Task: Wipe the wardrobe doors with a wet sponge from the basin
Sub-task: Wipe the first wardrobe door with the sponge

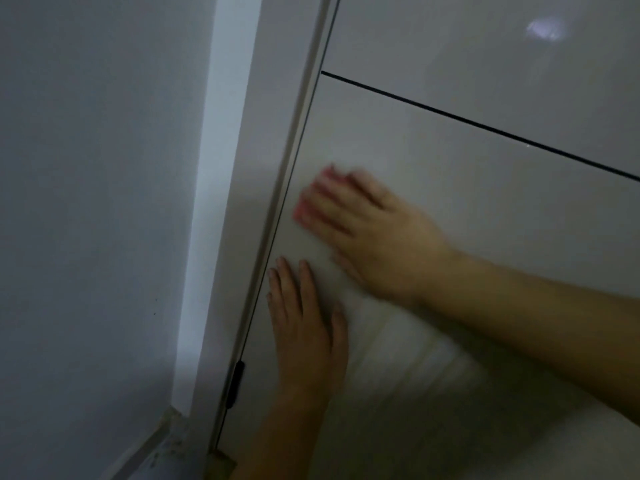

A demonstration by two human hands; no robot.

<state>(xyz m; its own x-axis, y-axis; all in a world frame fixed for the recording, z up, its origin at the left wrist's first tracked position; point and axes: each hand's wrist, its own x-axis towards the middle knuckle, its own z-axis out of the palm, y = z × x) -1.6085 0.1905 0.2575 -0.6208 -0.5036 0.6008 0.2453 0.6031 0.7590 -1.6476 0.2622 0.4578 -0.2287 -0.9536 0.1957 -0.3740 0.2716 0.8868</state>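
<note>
A glossy off-white wardrobe door (485,209) fills the right of the head view. My right hand (374,237) presses a pink sponge (304,202) flat against it, close to the door's left edge; the hand is blurred and only the sponge's pink rim shows past the fingers. My left hand (304,327) lies flat on the same door just below, fingers together and pointing up, holding nothing. Faint wet streaks run across the door under my right forearm. The basin is out of view.
A dark horizontal gap (485,128) separates this door from the panel above (485,64). The wardrobe's side frame (277,202) runs down the left beside a grey wall (86,202). A black hinge (237,382) sits on the door edge low down.
</note>
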